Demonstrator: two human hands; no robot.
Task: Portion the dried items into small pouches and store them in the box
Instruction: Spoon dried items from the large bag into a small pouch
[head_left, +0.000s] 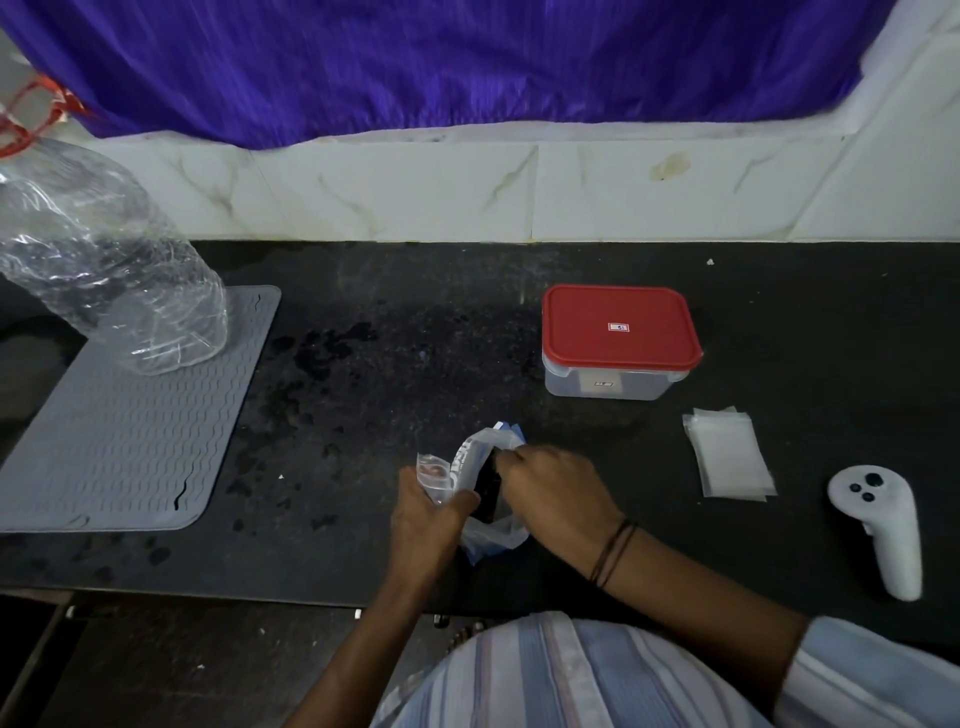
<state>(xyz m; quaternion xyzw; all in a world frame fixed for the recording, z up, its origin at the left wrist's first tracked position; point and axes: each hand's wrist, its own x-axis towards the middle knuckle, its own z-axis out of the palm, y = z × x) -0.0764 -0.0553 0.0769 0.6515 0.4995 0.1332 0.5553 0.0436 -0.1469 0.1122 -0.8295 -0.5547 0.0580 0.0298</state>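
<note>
While both hands work at the counter's (395, 322) front edge, I note the left hand (423, 514) curled round a small clear pouch (434, 475), pinching it upright. Right hand (553, 486) has fingers bent into the mouth of a larger plastic bag (480, 457) between the hands; I can't tell what they grasp inside. Box (618, 343), red lid on, stands behind and to the right. Stack of empty pouches (727, 452) lies near it, a white controller (878, 530) beside those.

Dark speckled stone counter (779, 322), matt. Glossy red plastic lid (618, 327). Ribbed grey rubbery mat (130, 441). Clear crinkled plastic bag (478, 467).
</note>
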